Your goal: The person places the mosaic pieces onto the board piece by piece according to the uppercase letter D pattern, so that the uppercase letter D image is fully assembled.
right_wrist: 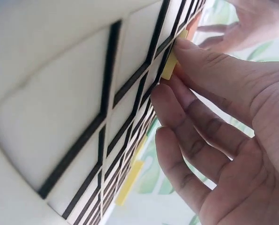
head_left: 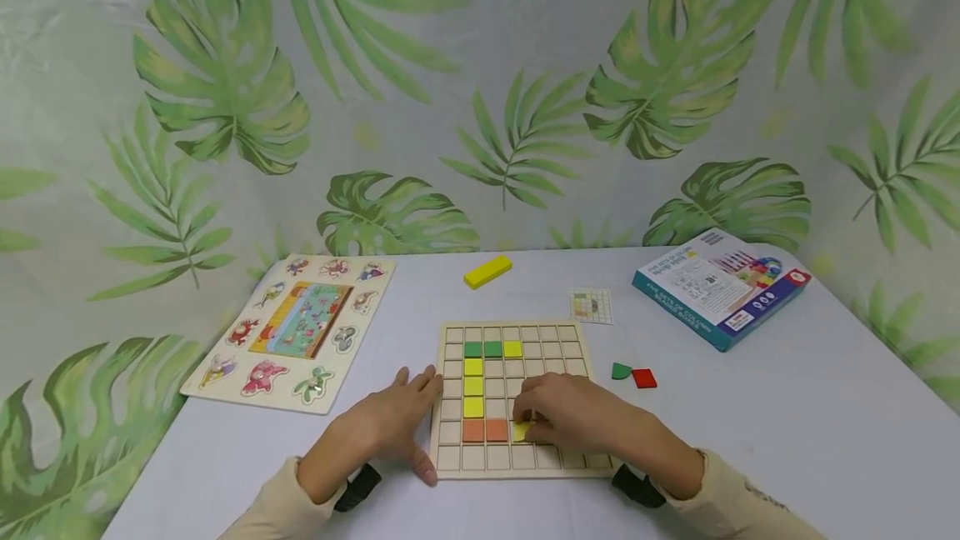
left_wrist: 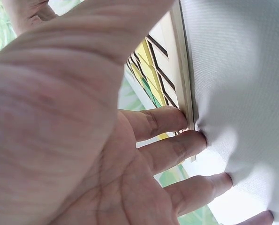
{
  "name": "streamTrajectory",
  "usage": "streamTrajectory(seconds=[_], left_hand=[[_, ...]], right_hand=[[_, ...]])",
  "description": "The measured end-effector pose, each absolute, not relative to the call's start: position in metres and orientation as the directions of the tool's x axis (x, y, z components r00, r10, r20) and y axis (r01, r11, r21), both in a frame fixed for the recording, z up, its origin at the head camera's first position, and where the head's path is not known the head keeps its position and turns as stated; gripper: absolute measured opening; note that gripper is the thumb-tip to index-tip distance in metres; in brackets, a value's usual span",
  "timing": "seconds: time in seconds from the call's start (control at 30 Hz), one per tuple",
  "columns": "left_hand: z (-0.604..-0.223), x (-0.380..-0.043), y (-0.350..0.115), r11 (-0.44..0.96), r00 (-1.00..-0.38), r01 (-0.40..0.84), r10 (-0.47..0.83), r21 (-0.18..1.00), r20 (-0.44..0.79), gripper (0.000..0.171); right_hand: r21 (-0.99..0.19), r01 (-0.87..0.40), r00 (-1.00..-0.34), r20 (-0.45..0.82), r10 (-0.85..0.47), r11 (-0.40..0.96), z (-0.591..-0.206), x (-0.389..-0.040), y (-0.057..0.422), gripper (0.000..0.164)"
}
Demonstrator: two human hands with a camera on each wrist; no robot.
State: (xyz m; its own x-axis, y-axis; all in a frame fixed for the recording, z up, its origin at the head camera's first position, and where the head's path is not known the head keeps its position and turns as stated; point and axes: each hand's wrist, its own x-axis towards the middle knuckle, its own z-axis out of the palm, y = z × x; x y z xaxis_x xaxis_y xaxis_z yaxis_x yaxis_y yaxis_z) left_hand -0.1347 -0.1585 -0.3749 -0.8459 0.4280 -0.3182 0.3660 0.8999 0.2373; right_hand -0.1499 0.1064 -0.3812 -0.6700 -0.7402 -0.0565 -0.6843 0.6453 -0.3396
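Note:
A wooden grid board [head_left: 537, 458] lies on the white table. Its upper row bears two green tiles [head_left: 482, 349] and a yellow one [head_left: 512, 349]; a column of yellow tiles [head_left: 473, 387] runs below them, down to two orange tiles [head_left: 484, 430]. My right hand [head_left: 573, 411] pinches a yellow tile [head_left: 521, 431] at the cell right of the orange pair; in the right wrist view thumb and finger meet at this tile [right_wrist: 169, 68]. At the board's left edge rests my left hand [head_left: 393, 419], fingers spread, fingertips touching the rim and the cloth [left_wrist: 242, 93].
Right of the board lie a green quarter-round piece [head_left: 621, 371] and a red square tile [head_left: 644, 378]. Behind it are a yellow block [head_left: 488, 272] and a pattern card [head_left: 591, 306]. A box [head_left: 720, 286] sits at back right, an animal puzzle board [head_left: 292, 332] at left.

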Motion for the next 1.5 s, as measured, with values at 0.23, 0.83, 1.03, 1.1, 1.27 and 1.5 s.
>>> streamTrajectory(seconds=[0.23, 0.83, 1.03, 1.1, 1.27, 1.5], left_hand=[[-0.3757, -0.1341, -0.1577, 0.901, -0.844, 0.367, 0.428, 0.233, -0.323, 0.126], [-0.3758, -0.1347, -0.1579, 0.892, -0.838, 0.378, 0.444, 0.247, -0.317, 0.125], [-0.3735, -0.1345, -0.1576, 0.899, -0.84, 0.368, 0.432, 0.238, -0.329, 0.125], [-0.3731, -0.1342, -0.1577, 0.898, -0.84, 0.372, 0.433, 0.235, -0.326, 0.126], [-0.3723, -0.1334, -0.1576, 0.898, -0.841, 0.369, 0.432, 0.239, -0.325, 0.126], [-0.3722, -0.1329, -0.1578, 0.901, -0.84, 0.363, 0.427, 0.238, -0.335, 0.125]], right_hand=[[-0.3, -0.704, -0.66, -0.061, -0.749, 0.644, -0.3774, -0.1455, 0.1064, 0.006], [-0.174, -0.707, -0.691, -0.032, -0.722, 0.685, -0.3795, -0.1514, 0.0974, 0.013], [-0.279, -0.706, -0.655, -0.091, -0.75, 0.651, -0.3718, -0.1504, 0.1, 0.021], [-0.287, -0.715, -0.641, -0.093, -0.762, 0.637, -0.372, -0.1501, 0.1003, 0.019], [-0.243, -0.738, -0.631, -0.082, -0.771, 0.63, -0.3742, -0.1495, 0.0996, 0.015], [-0.223, -0.739, -0.633, -0.095, -0.768, 0.636, -0.3736, -0.1483, 0.0972, 0.02]])
